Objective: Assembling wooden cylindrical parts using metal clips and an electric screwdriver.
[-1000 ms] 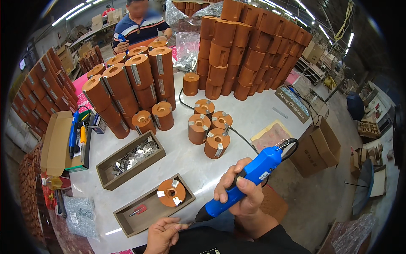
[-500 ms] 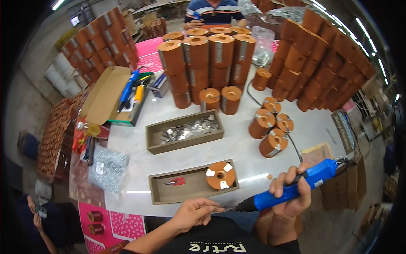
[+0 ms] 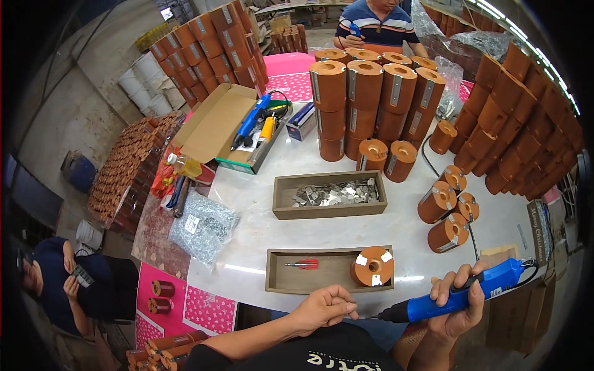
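Blue screwdriver (image 3: 453,303), lower right of the frame, lies flatter than a second ago, gripped by the right hand (image 3: 456,320), its black nose (image 3: 394,312) still near the pinched left hand (image 3: 322,309), so both stay lined up.

We count three blue electric screwdrivers (image 3: 427,308), two wooden trays (image 3: 331,213) mid-frame, and four clustered brown cylinders (image 3: 444,238) at right.

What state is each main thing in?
Blue cylindrical plastic screwdriver, gripped in right hand
Left hand, curled near screwdriver's tip
Far grey-brown wooden tray, holding silver metal pieces
Near grey-brown wooden tray, holding orange-brown cylinder
Brown rectangular cardboard box at left, open
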Tool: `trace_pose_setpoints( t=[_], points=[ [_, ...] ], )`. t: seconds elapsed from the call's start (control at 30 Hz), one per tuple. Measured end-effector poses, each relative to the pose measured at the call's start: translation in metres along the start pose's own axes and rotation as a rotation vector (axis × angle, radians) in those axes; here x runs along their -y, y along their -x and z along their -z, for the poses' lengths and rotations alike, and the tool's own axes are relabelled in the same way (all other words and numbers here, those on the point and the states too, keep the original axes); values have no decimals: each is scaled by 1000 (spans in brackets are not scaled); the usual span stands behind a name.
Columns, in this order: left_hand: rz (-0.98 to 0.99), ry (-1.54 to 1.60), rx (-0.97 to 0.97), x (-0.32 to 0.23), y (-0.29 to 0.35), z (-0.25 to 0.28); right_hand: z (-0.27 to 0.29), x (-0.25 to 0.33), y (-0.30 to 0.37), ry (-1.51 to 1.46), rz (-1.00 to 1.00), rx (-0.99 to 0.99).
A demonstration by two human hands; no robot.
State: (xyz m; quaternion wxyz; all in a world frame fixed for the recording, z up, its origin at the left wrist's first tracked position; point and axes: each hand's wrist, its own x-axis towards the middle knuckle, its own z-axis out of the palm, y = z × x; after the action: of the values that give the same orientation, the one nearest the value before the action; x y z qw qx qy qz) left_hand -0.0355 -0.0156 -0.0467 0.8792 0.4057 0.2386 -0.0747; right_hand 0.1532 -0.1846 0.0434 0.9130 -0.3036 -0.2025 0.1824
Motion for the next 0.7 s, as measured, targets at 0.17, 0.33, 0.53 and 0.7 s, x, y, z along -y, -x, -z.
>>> trace_pose_setpoints(
  t=[0.17, 0.33, 0.53, 0.7],
  points=[
    [34, -156, -8, 1, 3, -8, 0, -1, -3, -12, 42, 1],
    [-20, -257, -20, 1, 0, -17, 3, -2, 1, -1, 27, -22],
    [-126, -289, 11, 2, 3, -25, 9, 0, 2, -66, -42, 43],
    [-233, -415, 33, -3, 3, -25, 17, 7, -1, -78, -13, 154]
  ],
)
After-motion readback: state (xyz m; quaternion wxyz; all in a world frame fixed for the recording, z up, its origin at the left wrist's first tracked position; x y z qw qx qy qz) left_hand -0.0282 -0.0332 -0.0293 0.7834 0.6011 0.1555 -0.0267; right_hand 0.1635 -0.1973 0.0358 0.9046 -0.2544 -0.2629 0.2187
